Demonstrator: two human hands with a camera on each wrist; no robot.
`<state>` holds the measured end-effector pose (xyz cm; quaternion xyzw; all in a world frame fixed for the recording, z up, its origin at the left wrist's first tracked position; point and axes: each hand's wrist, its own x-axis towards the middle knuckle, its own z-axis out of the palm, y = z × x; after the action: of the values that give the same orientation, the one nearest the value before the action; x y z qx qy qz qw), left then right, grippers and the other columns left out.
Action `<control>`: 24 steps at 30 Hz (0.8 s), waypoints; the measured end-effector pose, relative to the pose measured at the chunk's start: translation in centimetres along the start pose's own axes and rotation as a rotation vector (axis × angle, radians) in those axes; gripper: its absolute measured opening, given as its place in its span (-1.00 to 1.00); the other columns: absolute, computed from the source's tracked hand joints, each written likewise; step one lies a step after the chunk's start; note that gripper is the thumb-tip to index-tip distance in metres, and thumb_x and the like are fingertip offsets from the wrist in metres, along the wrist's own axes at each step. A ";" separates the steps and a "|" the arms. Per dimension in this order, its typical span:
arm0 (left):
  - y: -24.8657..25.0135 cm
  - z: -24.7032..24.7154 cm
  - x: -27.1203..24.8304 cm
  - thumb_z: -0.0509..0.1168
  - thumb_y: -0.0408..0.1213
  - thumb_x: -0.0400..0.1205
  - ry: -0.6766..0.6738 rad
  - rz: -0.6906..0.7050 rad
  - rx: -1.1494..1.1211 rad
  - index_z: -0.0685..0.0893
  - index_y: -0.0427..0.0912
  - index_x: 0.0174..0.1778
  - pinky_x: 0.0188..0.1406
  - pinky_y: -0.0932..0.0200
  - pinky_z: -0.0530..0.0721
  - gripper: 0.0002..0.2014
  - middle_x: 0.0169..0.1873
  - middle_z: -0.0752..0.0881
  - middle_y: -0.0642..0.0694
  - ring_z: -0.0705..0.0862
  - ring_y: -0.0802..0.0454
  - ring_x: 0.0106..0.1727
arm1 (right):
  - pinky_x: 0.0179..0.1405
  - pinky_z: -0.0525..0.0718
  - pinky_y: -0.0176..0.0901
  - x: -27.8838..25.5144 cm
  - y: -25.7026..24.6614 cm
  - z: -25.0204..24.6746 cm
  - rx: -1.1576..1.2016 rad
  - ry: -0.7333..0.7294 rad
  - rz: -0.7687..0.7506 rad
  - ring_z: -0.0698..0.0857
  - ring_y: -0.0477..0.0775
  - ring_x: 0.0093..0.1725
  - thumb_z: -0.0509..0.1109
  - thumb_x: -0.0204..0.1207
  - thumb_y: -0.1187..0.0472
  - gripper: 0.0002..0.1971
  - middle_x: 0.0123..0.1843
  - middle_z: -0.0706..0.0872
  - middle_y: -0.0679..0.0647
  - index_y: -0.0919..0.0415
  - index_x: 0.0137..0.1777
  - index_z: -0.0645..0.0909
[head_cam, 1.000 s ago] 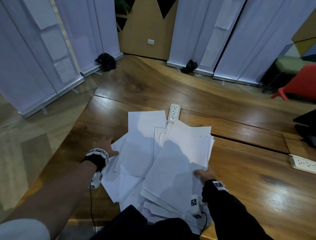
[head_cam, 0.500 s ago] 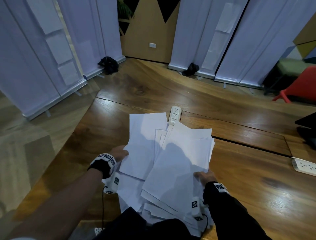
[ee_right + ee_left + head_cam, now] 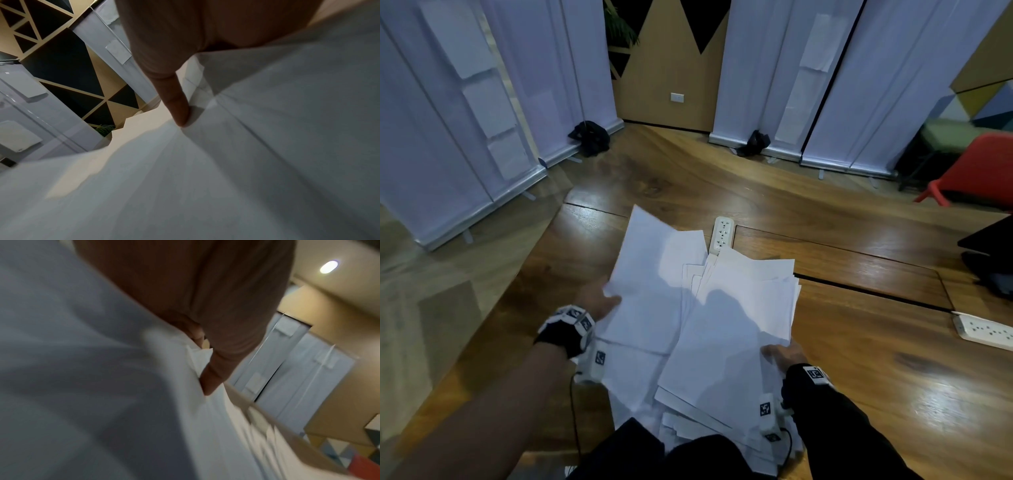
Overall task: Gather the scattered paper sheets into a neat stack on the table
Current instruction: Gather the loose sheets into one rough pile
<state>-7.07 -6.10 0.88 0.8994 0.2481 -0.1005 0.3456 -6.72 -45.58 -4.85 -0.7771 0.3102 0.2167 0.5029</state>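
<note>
So the loose white paper sheets (image 3: 688,342) sit in a messy overlapping pile on the glossy brown wooden tabletop (image 3: 893,377), near its front edge. Left hand (image 3: 599,298) has its grip on the left sheets, lifting their edge off the pile (thumb on top in the left wrist view, rather blurry). Right hand (image 3: 782,354) grips the right bundle at its lower corner, one finger (image 3: 176,100) pressed on paper. A white power strip (image 3: 722,233) pokes out just behind the pile.
</note>
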 end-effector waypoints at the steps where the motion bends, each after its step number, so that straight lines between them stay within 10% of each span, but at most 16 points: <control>1: 1.1 -1.7 0.1 0.41 -0.28 0.51 0.050 0.016 -0.010 0.55 -0.34 0.37 0.33 0.01 0.52 -0.50 0.34 0.64 -0.32 0.61 -0.27 0.33 | 0.00 0.74 0.05 0.1 0.0 0.0 0.008 0.001 0.002 0.76 0.30 -0.02 0.49 0.27 0.34 -0.47 -0.01 0.78 0.24 0.30 0.30 0.58; 7: 7.2 -8.9 -1.0 0.38 -0.40 0.47 0.138 0.200 -0.330 0.56 -0.21 0.33 0.25 -0.01 0.57 -0.53 0.20 0.70 -0.17 0.64 -0.19 0.23 | 0.04 0.78 0.19 0.7 0.6 0.6 0.055 -0.044 0.045 0.79 0.29 -0.07 0.73 -0.07 0.17 -0.24 -0.02 0.81 0.22 0.33 0.22 0.67; 12: 8.1 -4.0 -2.0 0.42 -0.42 0.27 -0.047 0.166 -0.648 0.61 -0.24 0.21 -0.04 -0.01 0.70 -0.47 0.02 0.77 -0.20 0.73 -0.21 0.03 | 0.14 0.53 0.00 -0.3 -0.3 0.0 0.152 0.028 0.029 0.63 0.36 0.24 0.61 0.38 0.12 -0.33 0.35 0.66 0.35 0.42 0.43 0.51; 17: 5.9 4.8 -2.6 0.36 -0.39 0.28 -0.305 0.016 -0.428 0.42 -0.19 0.38 0.02 -0.10 0.70 -0.33 0.12 0.68 -0.28 0.68 -0.26 0.10 | 0.17 0.42 0.00 -1.3 -1.1 0.2 0.175 0.060 -0.028 0.56 0.29 0.19 0.24 0.68 0.14 -0.62 0.43 0.56 0.45 0.45 0.31 0.49; 20: 4.4 8.8 -3.8 0.30 -0.35 0.35 -0.385 0.016 -0.163 0.18 -0.06 0.60 0.04 0.06 0.64 -0.16 0.31 0.60 -0.22 0.63 -0.19 0.22 | 0.59 0.19 0.13 -1.6 -1.3 0.2 0.162 0.062 -0.044 0.31 0.33 0.61 0.07 0.70 -0.14 -0.36 0.66 0.29 0.32 0.31 0.61 0.28; 24: 4.5 11.9 -4.9 0.33 -0.26 0.48 -0.410 0.138 0.085 0.00 -0.01 0.68 0.50 0.10 0.36 -0.12 0.59 0.27 -0.18 0.32 -0.13 0.58 | 0.57 0.29 0.24 -2.4 -1.4 0.6 0.232 -0.009 -0.072 0.35 0.31 0.61 0.33 0.43 -0.38 -0.04 0.67 0.28 0.27 0.24 0.66 0.21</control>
<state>-9.06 -18.81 -3.57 0.8887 0.1061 -0.2678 0.3567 -7.46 -43.97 -2.57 -0.7234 0.3030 0.1647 0.5981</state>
